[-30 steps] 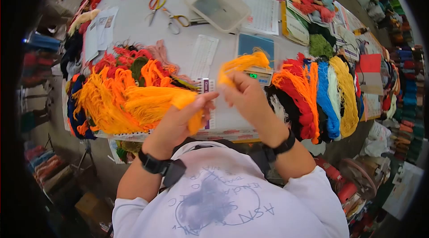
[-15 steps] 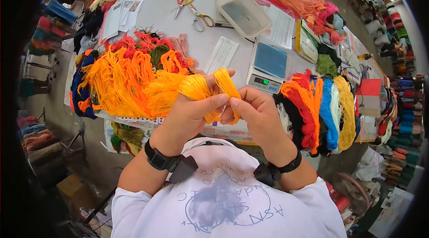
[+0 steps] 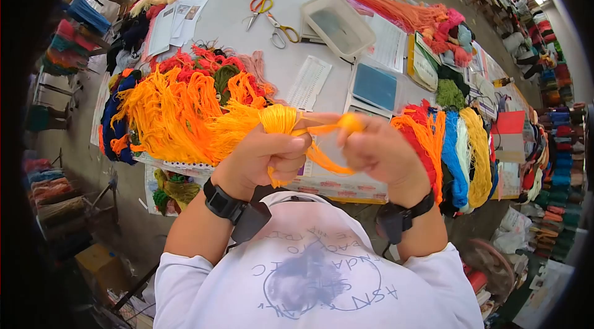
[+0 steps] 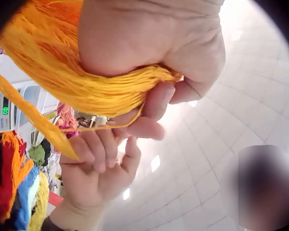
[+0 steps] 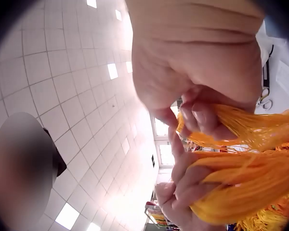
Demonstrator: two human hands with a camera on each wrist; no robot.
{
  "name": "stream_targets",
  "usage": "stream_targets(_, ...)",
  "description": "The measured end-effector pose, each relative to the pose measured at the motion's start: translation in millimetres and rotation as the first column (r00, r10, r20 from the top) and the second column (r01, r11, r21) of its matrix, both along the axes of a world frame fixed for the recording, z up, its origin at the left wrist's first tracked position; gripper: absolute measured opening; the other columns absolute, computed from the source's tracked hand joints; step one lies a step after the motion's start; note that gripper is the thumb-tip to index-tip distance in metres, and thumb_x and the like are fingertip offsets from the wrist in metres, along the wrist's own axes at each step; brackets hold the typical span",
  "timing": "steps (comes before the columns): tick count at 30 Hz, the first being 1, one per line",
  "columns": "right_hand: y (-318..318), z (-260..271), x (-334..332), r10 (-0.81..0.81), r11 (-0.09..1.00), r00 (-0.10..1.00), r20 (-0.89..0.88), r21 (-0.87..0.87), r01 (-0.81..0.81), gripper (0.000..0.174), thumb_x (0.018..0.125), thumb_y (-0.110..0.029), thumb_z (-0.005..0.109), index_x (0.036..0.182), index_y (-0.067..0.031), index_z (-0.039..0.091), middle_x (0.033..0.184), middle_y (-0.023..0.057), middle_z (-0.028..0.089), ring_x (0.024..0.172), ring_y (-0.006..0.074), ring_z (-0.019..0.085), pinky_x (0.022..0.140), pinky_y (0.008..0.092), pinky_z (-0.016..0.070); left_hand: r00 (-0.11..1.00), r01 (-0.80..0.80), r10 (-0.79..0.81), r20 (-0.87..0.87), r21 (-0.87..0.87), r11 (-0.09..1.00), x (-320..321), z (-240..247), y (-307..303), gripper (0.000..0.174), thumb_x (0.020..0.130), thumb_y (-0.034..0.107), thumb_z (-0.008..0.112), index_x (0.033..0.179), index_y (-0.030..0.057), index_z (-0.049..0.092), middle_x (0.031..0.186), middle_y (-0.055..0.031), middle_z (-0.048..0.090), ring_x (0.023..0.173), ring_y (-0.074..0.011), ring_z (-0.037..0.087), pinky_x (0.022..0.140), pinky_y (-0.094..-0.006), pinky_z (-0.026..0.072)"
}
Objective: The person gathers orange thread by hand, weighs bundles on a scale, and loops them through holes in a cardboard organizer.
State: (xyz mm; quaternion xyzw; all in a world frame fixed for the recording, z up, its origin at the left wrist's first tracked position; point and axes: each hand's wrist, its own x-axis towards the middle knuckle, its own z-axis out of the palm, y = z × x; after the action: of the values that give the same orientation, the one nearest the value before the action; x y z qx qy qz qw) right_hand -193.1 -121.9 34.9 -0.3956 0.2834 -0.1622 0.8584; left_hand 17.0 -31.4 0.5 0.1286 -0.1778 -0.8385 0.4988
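A yellow-orange hank of thread (image 3: 278,120) is gripped in my left hand (image 3: 266,154), its loose strands trailing left over the pile. My right hand (image 3: 385,151), blurred, is a short way to the right and holds a smaller bunch of yellow thread (image 3: 351,123). Strands stretch between the two hands, and a loop hangs under them. In the left wrist view the hank (image 4: 111,91) runs through my left fist, with a thin strand crossing toward the right hand (image 4: 94,168). The right wrist view shows curled right fingers (image 5: 200,115) on thread.
Orange skeins (image 3: 167,119) are heaped on the left of the table. Skeins in red, blue and yellow (image 3: 479,159) hang over the right front edge. Behind the hands are a scale (image 3: 374,88), a plastic tub (image 3: 365,38), scissors (image 3: 281,29) and a printed sheet (image 3: 309,81).
The hands came together at the hank half a second ago. Since then my right hand has moved right with its thread, while the left still grips the hank.
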Motion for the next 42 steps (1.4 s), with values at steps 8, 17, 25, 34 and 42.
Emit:
stream_targets(8, -47.9, -4.6, -9.9, -0.562, 0.826, 0.827, -0.014, 0.052, 0.562, 0.028, 0.091, -0.019, 0.048, 0.108, 0.0017, 0.054, 0.068, -0.0020, 0.044, 0.054, 0.0078, 0.038, 0.048, 0.0222, 0.0324, 0.862, -0.266, 0.286, -0.419, 0.107, 0.958, -8.2, -22.9, 5.5, 0.045, 0.095, 0.031, 0.042, 0.137, 0.0142, 0.041, 0.087, -0.0066, 0.055, 0.076, -0.0177, 0.056, 0.067, -0.0313, 0.0491)
stream_targets(17, -6.9, 9.8, 70.2, -0.329, 0.916, 0.939, -0.105, -0.276, 0.290, 0.029, 0.094, -0.021, 0.049, 0.102, 0.0048, 0.059, 0.075, 0.0038, 0.060, 0.055, 0.0081, 0.053, 0.052, 0.0207, 0.0442, 0.831, -0.367, 0.311, -0.461, -0.036, 0.929, -9.9, -36.5, 6.0, 0.042, 0.093, 0.038, 0.042, 0.131, 0.0204, 0.050, 0.146, -0.0087, 0.032, 0.134, -0.0360, 0.027, 0.103, -0.0550, 0.0320)
stream_targets(25, 7.0, 24.6, 80.8, -0.338, 0.851, 0.936, -0.098, -0.456, 0.260, 0.028, 0.092, -0.021, 0.054, 0.081, 0.0021, 0.065, 0.065, 0.0065, 0.064, 0.050, 0.0071, 0.055, 0.047, 0.0207, 0.0451, 0.895, -0.268, 0.206, -0.397, -0.108, 0.957, 2.7, -27.7, 9.3, 0.057, 0.093, 0.054, 0.033, 0.131, 0.0148, 0.050, 0.143, -0.0151, 0.035, 0.130, -0.0377, 0.032, 0.102, -0.0563, 0.0332)
stream_targets(34, 3.1, 5.8, 37.1, -0.278, 0.191, 0.931, -0.235, -0.964, -0.186, 0.017, 0.081, -0.017, 0.065, 0.080, -0.0006, 0.066, 0.073, 0.0085, 0.064, 0.068, 0.0187, 0.059, 0.065, 0.0308, 0.0464, 0.868, -0.266, 0.178, -0.465, -0.130, 0.955, -6.0, -16.3, -6.7, 0.058, 0.092, 0.058, 0.034, 0.128, 0.0172, 0.054, 0.148, -0.0172, 0.023, 0.132, -0.0362, 0.029, 0.101, -0.0557, 0.0352)
stream_targets(42, 29.8, -7.8, 40.1, -0.229, 0.260, 0.951, -0.208, -0.954, -0.146, 0.016, 0.071, -0.008, 0.071, 0.084, -0.0043, 0.063, 0.086, 0.0057, 0.057, 0.078, 0.0165, 0.055, 0.068, 0.0288, 0.0448, 0.966, -0.255, 0.257, -0.023, -0.235, 0.938, -23.5, -15.4, -18.1, 0.060, 0.092, 0.059, 0.029, 0.124, 0.0167, 0.057, 0.149, -0.0193, 0.018, 0.137, -0.0359, 0.019, 0.109, -0.0504, 0.0213)
